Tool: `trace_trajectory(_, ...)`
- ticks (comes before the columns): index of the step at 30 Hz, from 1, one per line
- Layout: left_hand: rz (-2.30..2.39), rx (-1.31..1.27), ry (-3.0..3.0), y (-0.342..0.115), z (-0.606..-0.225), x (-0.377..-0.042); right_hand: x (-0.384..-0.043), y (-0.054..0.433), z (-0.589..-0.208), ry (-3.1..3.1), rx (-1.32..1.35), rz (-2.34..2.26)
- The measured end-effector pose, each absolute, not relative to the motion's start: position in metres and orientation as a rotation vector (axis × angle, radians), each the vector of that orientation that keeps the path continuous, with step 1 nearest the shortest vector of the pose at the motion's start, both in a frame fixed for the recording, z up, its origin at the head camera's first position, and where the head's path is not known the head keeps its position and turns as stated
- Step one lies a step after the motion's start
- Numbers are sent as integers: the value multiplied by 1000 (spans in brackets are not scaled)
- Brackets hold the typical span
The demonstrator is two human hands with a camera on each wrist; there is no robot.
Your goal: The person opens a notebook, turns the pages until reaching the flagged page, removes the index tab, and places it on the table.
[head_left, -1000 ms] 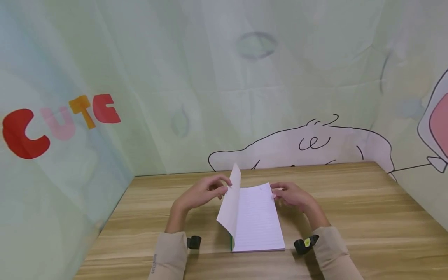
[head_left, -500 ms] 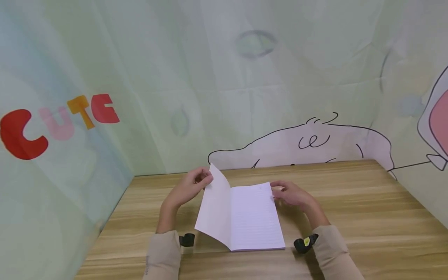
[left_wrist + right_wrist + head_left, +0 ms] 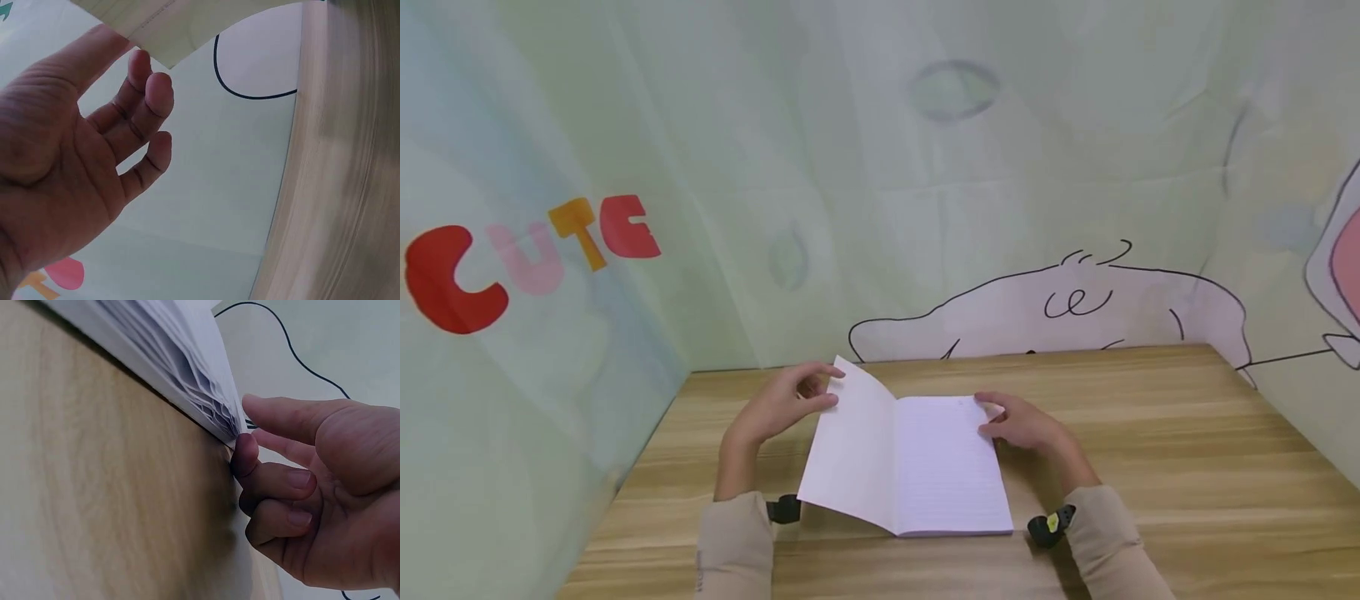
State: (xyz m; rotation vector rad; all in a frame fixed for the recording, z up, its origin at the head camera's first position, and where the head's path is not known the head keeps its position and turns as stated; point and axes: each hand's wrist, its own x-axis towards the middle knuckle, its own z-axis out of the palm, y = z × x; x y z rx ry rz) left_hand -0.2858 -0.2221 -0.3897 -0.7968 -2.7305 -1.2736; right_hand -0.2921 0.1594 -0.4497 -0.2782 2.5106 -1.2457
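Observation:
An open notebook (image 3: 951, 467) lies on the table, its ruled white page facing up. To the left its pale cover (image 3: 853, 454) stands half raised, tilted off the tabletop. My left hand (image 3: 782, 404) holds that cover near its upper left corner, thumb and forefinger a little apart. In the left wrist view, the fingers of my left hand (image 3: 81, 131) curl beside the cover's corner (image 3: 165, 34). At the page block's upper right corner, my right hand (image 3: 1026, 423) grips the edge. The right wrist view shows fingertips of my right hand (image 3: 325, 481) against the stacked pages (image 3: 169, 356).
The wood-grain table (image 3: 1187, 467) meets printed fabric walls at the back and sides. The left wall carries coloured letters (image 3: 535, 258); a line-drawn animal (image 3: 1060, 317) shows at the back. Black wrist cameras (image 3: 1047, 529) sit by the sleeve cuffs.
My left hand has moved left with the cover, swinging it from nearly upright to a wider opening. Its thumb and forefinger have spread slightly. My right hand stays at the corner, its fingertips slightly shifted.

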Motion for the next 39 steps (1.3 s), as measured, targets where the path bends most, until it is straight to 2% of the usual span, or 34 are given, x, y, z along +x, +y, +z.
trace_trajectory(8,-1222,-819,-2894,-237,-389,-278,-292,157,-455,2588,-386,-1129)
trace_trajectory(17,-1195,-843,-3006,-243,-384,-274,-291,159,-453,2616,-343,-1054)
trace_trajectory(26,-962,-676,-3272,-247,-388,-269,-290,149,-454,2681,-418,-971)
trace_trajectory(39,-1019,-599,-3405,-254,-386,-260,-287,147,-453,2671,-418,-907)
